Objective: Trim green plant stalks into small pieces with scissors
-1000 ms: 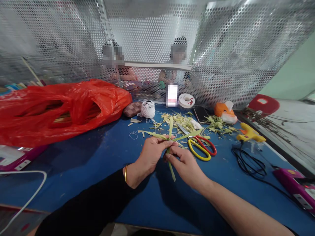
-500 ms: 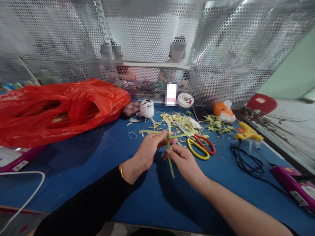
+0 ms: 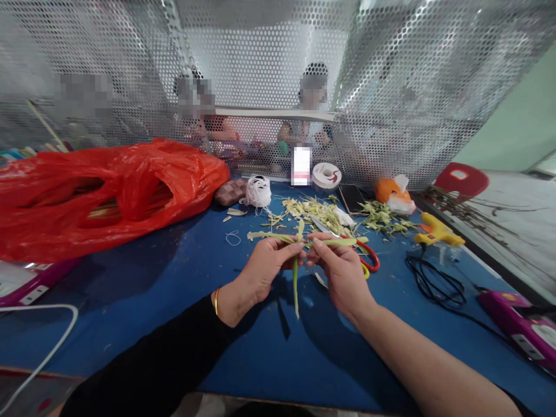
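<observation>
Green leaf strips [image 3: 296, 289], crossed into a four-armed shape, are held up above the blue table between both hands. My left hand [image 3: 266, 263] pinches them near the crossing, its thumb on top. The thumb and fingers of my right hand [image 3: 343, 272] grip the arm that points right, close to the centre. One arm sticks out left, one points away from me and one hangs toward me. The exact crossing is partly hidden by fingertips. Beyond my right hand lie scissors [image 3: 369, 258] with red and yellow handles, partly covered by that hand.
Leaf scraps [image 3: 310, 209] lie behind my hands. Around them are white string [image 3: 259, 192], a ribbon spool [image 3: 327, 175], a phone [image 3: 352, 200] and a yellow glue gun [image 3: 438, 231] with its black cord. A red plastic bag [image 3: 186, 168] fills the left. People sit behind the perforated screen.
My right hand has moved from the arm hanging toward me up and right to the right-pointing arm. It now covers more of the scissors. My left hand keeps its hold.
</observation>
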Demonstrator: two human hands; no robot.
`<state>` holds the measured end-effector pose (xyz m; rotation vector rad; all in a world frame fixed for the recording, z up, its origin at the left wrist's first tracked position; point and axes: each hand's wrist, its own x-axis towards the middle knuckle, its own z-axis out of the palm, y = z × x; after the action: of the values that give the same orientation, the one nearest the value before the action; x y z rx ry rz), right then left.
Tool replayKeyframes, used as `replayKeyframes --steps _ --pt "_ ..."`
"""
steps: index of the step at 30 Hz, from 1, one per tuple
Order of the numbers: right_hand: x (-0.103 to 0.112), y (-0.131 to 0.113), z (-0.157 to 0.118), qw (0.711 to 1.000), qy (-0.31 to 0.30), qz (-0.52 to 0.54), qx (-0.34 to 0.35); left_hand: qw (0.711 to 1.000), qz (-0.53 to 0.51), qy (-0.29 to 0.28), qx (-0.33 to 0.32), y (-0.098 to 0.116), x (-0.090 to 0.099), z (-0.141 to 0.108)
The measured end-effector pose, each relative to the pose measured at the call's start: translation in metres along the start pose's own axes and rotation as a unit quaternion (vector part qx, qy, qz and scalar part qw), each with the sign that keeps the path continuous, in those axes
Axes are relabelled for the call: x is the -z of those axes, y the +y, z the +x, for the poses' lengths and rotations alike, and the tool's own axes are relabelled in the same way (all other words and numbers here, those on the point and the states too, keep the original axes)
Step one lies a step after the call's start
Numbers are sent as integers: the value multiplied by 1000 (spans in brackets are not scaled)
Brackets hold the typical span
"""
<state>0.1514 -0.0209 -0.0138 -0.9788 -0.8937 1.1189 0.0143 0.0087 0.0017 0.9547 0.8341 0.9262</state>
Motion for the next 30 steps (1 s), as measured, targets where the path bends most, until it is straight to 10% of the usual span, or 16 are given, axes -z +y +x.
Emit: replayKeyframes --steps 16,30 --pt "-3 -4 -22 944 -59 -232 228 1000 -7 24 -14 -7 3 6" --pt "1 -17 -12 952 17 -224 207 1000 3 -5 -6 5 7 3"
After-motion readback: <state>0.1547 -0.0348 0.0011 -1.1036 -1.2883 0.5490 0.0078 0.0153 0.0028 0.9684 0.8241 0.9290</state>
